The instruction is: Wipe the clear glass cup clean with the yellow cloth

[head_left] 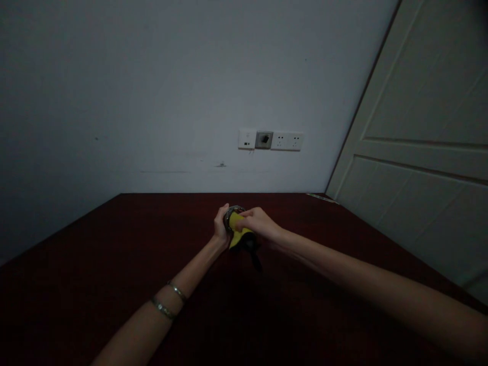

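Yellow cloth, one piece, was gripped in the right hand, to that hand's left; I counted one shiny round object, too dim to identify, against the cloth, with the left hand curled around it; both hands met over one dark red desk; two bangles circled the left forearm.

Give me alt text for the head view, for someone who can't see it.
A person's left hand holds a shiny round-rimmed object while the right hand holds a yellow, cloth-like piece against it, over a dark red surface. Sockets show on the wall behind.
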Available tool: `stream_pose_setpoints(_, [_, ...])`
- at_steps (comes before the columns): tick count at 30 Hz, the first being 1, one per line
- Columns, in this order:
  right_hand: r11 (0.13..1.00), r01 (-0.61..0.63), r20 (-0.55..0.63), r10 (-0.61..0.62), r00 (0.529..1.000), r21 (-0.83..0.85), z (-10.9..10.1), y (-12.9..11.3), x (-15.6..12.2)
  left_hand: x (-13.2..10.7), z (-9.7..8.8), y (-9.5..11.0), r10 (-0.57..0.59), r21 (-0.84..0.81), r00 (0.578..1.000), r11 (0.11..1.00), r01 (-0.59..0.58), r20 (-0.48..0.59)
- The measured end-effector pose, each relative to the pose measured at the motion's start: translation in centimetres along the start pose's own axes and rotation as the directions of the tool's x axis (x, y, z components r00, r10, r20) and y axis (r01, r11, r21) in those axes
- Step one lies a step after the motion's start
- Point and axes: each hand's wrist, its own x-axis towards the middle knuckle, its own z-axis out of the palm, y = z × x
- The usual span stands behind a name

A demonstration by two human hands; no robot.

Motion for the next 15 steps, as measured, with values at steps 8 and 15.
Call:
stream_pose_setpoints(8, [0.971,-0.007,0.108,-0.019,0.994,0.240,-3.5,-0.1,-0.3,0.5,0.3,1.1,-0.009,0.073,1.000,0.997,0.011,-0.018])
stream_pose_setpoints(15, [0.800,0.479,-0.136,-0.553,0.822,-0.361,-7.2,0.2,-0.6,1.2,-0.6,2.2,-0.478,0.349,0.864,0.845,0.405,0.156])
